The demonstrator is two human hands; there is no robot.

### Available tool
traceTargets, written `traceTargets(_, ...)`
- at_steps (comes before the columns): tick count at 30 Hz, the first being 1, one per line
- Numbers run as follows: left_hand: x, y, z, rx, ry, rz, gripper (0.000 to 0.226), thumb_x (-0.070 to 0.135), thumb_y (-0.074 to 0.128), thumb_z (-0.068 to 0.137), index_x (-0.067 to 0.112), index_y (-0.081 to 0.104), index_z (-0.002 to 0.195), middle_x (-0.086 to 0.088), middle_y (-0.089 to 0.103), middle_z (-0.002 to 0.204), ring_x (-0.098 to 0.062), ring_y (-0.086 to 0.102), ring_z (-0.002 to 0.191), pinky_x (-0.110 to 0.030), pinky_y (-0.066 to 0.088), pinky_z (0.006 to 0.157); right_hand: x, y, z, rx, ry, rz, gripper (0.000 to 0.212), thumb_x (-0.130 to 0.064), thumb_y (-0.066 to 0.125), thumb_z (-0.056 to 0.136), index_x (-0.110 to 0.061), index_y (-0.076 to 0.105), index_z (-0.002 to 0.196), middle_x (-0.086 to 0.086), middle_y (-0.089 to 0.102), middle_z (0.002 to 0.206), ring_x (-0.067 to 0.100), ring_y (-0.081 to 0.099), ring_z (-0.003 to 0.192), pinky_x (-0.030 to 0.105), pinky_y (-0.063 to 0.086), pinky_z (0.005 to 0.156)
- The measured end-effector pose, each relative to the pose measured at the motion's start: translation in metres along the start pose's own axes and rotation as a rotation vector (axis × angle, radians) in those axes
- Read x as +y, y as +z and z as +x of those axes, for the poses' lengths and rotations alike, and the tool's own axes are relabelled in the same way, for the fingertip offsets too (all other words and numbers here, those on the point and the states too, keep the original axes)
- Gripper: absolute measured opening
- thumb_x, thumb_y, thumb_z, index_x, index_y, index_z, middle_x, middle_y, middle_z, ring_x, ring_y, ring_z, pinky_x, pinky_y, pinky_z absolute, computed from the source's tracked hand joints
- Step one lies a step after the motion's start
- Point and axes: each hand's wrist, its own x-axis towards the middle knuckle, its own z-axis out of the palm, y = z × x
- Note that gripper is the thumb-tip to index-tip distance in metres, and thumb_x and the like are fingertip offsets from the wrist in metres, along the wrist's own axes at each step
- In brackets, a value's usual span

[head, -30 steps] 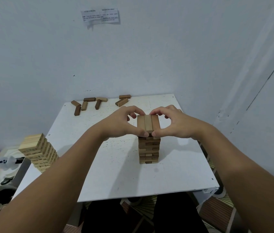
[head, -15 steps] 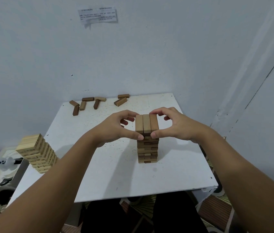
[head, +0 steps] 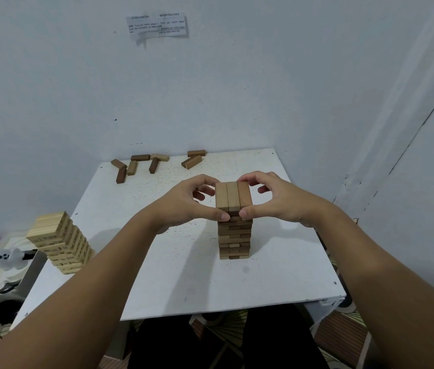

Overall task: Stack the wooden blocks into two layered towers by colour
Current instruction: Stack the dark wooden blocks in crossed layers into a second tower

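At the middle of the white table [head: 184, 288], in the head view, the dark block tower [head: 234, 235] stands upright. The left hand [head: 184, 203] and right hand [head: 279, 201] pinch its top layer between thumbs and curled fingers. Loose dark blocks [head: 154, 162] lie far left; the pale tower [head: 61, 243] stands near left.

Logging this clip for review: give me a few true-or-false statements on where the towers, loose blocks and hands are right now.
1. Both hands hold the top layer of the dark tower. True: left hand and right hand pinch the top layer.
2. The light tower stands at the table's right edge. False: it stands at the left edge.
3. Loose dark blocks lie at the far edge of the table. True.
4. The top layer holds two blocks. False: three, side by side.
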Motion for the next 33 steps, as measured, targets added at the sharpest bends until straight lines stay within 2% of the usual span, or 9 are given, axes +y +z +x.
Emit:
traceTargets(7,0.003,-0.001,-0.002,-0.007,-0.007,0.004,0.083,0.052,0.097,0.048,0.044,0.063,0.123,0.009,0.063,0.127,-0.016,0.055,0.121,-0.045,0.050,0.103,-0.002,0.000,0.000,0.001,0.016,-0.016,0.068,-0.043,0.090,0.077,-0.054,0.051,0.131,-0.014,0.040,0.140,0.010,0.040,0.132,0.029,0.043,0.092)
traceTargets(10,0.006,-0.002,-0.005,-0.011,-0.013,0.011,0.093,0.049,0.098,0.052,0.049,0.055,0.134,0.011,0.059,0.132,-0.013,0.053,0.124,-0.039,0.050,0.102,-0.003,-0.001,-0.001,0.007,0.018,-0.037,0.082,-0.059,0.086,0.073,-0.057,0.041,0.142,-0.011,0.036,0.144,0.012,0.038,0.134,0.037,0.044,0.102)
traceTargets(15,0.003,-0.023,-0.017,-0.042,-0.043,0.011,0.108,0.045,0.097,0.058,0.048,0.039,0.150,0.011,0.055,0.137,-0.010,0.051,0.126,-0.034,0.048,0.102,-0.021,-0.003,0.003,0.114,0.012,0.067,0.073,-0.087,0.041,0.080,-0.056,0.043,0.146,-0.013,0.036,0.150,0.014,0.031,0.145,0.043,0.025,0.116)
traceTargets(18,-0.003,-0.044,-0.026,0.017,-0.060,-0.044,0.093,0.042,0.093,0.071,0.047,0.043,0.149,0.008,0.057,0.136,-0.012,0.055,0.127,-0.038,0.042,0.110,-0.042,-0.003,0.017,0.242,-0.042,-0.046,0.055,-0.071,0.030,0.099,-0.045,0.052,0.143,-0.009,0.041,0.147,0.014,0.032,0.145,0.043,0.027,0.119)
traceTargets(21,-0.015,-0.061,-0.032,0.191,-0.079,-0.069,0.062,0.029,0.081,0.089,0.039,0.051,0.143,0.005,0.063,0.128,-0.014,0.060,0.121,-0.039,0.043,0.108,-0.069,0.008,0.030,0.311,-0.125,-0.228,0.036,-0.049,0.037,0.108,-0.035,0.062,0.131,-0.004,0.050,0.133,0.015,0.043,0.132,0.033,0.036,0.104)
traceTargets(23,-0.025,-0.069,-0.036,0.362,-0.099,-0.030,0.038,0.029,0.074,0.095,0.032,0.061,0.130,0.003,0.065,0.117,-0.014,0.062,0.108,-0.033,0.050,0.090,-0.087,0.021,0.038,0.343,-0.195,-0.375,0.033,-0.045,0.045,0.107,-0.031,0.063,0.130,-0.003,0.052,0.131,0.016,0.045,0.127,0.032,0.039,0.098)
traceTargets(26,-0.042,-0.072,-0.043,0.588,-0.102,0.091,0.011,0.031,0.068,0.097,0.023,0.068,0.105,0.004,0.064,0.099,-0.012,0.059,0.086,-0.026,0.043,0.067,-0.114,0.048,0.049,0.384,-0.277,-0.513,0.035,-0.042,0.047,0.106,-0.029,0.060,0.136,-0.001,0.051,0.134,0.017,0.042,0.130,0.028,0.036,0.094)
traceTargets(29,-0.060,-0.070,-0.050,0.636,-0.137,0.187,0.012,0.031,0.064,0.099,0.020,0.068,0.096,0.003,0.065,0.089,-0.012,0.059,0.077,-0.026,0.041,0.060,-0.136,0.087,0.055,0.416,-0.363,-0.486,0.031,-0.034,0.047,0.107,-0.024,0.062,0.132,0.002,0.052,0.129,0.020,0.045,0.123,0.031,0.042,0.094)
traceTargets(33,-0.091,-0.063,-0.048,0.604,-0.203,0.213,0.011,0.028,0.059,0.101,0.019,0.065,0.103,0.001,0.065,0.084,-0.014,0.059,0.073,-0.027,0.039,0.057,-0.134,0.154,0.076,0.353,-0.342,-0.344,0.028,-0.025,0.045,0.106,-0.022,0.062,0.128,0.003,0.054,0.124,0.021,0.055,0.110,0.037,0.050,0.090)
